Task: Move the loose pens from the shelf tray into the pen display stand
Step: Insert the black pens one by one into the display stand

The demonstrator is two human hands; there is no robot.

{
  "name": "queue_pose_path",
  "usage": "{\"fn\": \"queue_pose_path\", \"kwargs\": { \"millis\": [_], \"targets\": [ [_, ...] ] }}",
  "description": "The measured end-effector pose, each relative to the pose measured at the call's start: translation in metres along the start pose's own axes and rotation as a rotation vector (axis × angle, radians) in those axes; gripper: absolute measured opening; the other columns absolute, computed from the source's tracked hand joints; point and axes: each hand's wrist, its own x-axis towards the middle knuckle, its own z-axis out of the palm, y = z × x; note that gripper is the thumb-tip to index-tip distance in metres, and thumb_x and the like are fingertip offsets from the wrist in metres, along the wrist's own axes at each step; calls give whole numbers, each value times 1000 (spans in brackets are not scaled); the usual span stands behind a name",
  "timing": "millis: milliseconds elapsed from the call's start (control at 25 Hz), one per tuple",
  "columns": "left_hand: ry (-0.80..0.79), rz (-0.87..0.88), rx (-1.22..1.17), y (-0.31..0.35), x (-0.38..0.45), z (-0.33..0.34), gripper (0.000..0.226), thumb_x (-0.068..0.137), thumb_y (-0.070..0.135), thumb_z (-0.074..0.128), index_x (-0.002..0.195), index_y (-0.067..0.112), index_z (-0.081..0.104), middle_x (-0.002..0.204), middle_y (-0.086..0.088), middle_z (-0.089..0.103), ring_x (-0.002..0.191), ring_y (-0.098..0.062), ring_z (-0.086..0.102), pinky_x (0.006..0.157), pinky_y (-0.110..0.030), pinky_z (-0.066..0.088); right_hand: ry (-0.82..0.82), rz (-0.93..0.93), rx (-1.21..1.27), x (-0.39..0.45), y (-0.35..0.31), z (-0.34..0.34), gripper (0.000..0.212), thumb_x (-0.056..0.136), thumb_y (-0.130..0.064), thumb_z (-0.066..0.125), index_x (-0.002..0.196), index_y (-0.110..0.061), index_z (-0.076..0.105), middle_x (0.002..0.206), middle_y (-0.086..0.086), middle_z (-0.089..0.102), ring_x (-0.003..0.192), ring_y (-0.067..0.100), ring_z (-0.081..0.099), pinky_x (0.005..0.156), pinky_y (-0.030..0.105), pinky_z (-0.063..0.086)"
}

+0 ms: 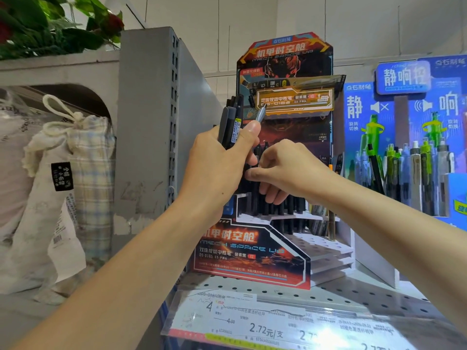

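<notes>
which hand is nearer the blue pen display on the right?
Right. The right hand is at the black pens in the red stand, beside the blue display; the left hand, holding a pen bundle, is farther left.

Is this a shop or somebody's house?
Most likely a stationery shop: price labels line the pegboard shelf, and printed cardboard pen display stands hold rows of pens.

Glossy printed red-and-black cardboard pen display stand (252, 258) — matt black plastic pens (228, 127); grey perforated painted metal shelf (353, 294); rough cream checked cloth drawstring bag (83, 152).
</notes>
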Motion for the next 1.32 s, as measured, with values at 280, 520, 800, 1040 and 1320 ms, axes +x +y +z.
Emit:
{"fn": "queue_pose_path", "kwargs": {
  "millis": [280, 520, 800, 1040, 1320],
  "targets": [
    [27, -14, 44, -2, 2, -4, 29, 95, 50, 60, 92, 25, 73, 60, 11, 60, 49, -1, 50, 55, -25, 42, -63, 91, -50, 4, -2, 3, 39, 95, -31, 70, 81, 5, 68, 63, 14, 74, 54, 27, 73, 53, 35, 62],
    [14, -60, 3, -3, 2, -1, 27, 96, 47, 60, 95, 23, 73, 62, 9, 62, 47, 0, 49, 51, -20, 41, -78, 68, -95, 1, -6, 1, 39, 95, -34, 70, 81, 3, 68, 62, 11, 74, 51, 24, 72, 49, 31, 60],
    [-121, -118, -155, -1, -2, 0, 33, 97, 42, 60, 92, 12, 74, 65, -5, 73, 41, -9, 49, 38, -17, 39, -210, -101, 762, -12, -4, -27, 22, 103, -13, 50, 90, -10, 67, 77, 1, 62, 65, 12, 53, 54, 24, 49],
    [-115, -86, -180, 3, -1, 4, 30, 97, 45, 60, 91, 19, 73, 68, -9, 74, 44, -12, 57, 37, -19, 43, -210, -67, 1022, -9, 5, -31, 21, 100, -24, 61, 113, -9, 68, 90, 4, 66, 73, 11, 58, 68, 23, 52],
    [-6, -1, -111, -5, -1, 1, 21, 98, 41, 59, 106, 23, 52, 74, -6, 60, 40, -7, 46, 39, -17, 39, 56, 46, 884, -3, 23, -40, 22, 102, -18, 58, 113, 1, 64, 90, 11, 55, 63, 13, 60, 59, 26, 59]
  ]
}}
